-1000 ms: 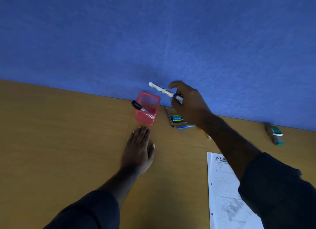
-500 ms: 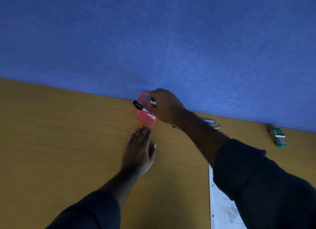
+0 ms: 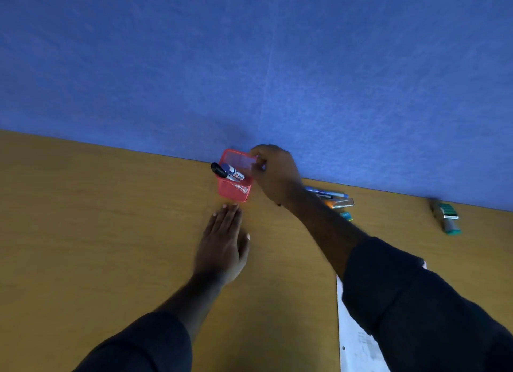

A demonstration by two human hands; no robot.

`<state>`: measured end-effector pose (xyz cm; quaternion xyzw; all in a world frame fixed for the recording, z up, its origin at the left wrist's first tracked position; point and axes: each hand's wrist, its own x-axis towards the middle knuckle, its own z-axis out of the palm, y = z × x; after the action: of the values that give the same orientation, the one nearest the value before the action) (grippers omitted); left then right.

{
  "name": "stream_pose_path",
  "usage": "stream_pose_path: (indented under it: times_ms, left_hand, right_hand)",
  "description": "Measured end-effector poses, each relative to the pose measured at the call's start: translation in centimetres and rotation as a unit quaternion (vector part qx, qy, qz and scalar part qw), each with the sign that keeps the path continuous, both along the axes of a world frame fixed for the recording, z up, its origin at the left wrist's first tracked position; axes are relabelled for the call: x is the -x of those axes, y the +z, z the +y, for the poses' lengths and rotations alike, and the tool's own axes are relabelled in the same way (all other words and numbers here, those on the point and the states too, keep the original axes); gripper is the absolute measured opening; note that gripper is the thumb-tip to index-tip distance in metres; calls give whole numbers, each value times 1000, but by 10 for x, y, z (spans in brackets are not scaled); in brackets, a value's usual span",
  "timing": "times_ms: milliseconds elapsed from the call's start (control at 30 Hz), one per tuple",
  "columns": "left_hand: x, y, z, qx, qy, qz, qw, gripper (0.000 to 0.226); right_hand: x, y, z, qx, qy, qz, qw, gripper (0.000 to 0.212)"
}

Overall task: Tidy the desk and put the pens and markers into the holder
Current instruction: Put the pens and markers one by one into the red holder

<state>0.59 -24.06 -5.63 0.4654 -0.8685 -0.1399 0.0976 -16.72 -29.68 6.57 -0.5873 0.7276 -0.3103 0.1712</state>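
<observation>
Left hand flat, fingers spread, empty, bracing holder. Right hand at rim; finger state unclear.

No legible text anywhere.

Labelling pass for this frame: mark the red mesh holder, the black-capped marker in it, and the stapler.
red mesh holder (image 3: pixel 234 191), head view, front mesh wall
black-capped marker (image 3: pixel 218 170), head view, black cap over the holder's rim
stapler (image 3: pixel 447 215), head view, middle of its green body
</observation>
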Motion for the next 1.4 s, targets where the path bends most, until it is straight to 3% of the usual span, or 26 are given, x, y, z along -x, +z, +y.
stream_pose_path:
  times_ms: [200, 400, 467, 700, 1067, 1200, 1400]
  left_hand:
    - [-1, -2, 0, 9, -7, -2, 1000, 62]
    - [-1, -6, -2, 14, -3, -3, 1000, 62]
    - [-1, -6, -2, 15, -2, 0, 1000, 62]
    - [-1, -7, -2, 12, -3, -4, 1000, 62]
    - [-1, -2, 0, 11, -1, 7, 1000, 60]
    - [-1, -2, 0, 4, -2, 6, 1000, 61]
    - [-1, -3, -1, 0, -6, -6, 1000, 63]
  right_hand:
    - [69, -30, 41, -63, -119, 19, 991, 30]
    - [97, -51, 57, -254, -31, 168, 952, 62]
    - [95, -55, 57, -279, 2, 213, 936, 68]
    - [97, -58, 57, -218, 28, 188, 957, 34]
    - [102, -51, 63, -165, 28, 128, 978, 24]
    - [93, -31, 54, -40, 22, 164, 985, 23]
    - [58, 33, 29, 181, -17, 3, 983, 10]
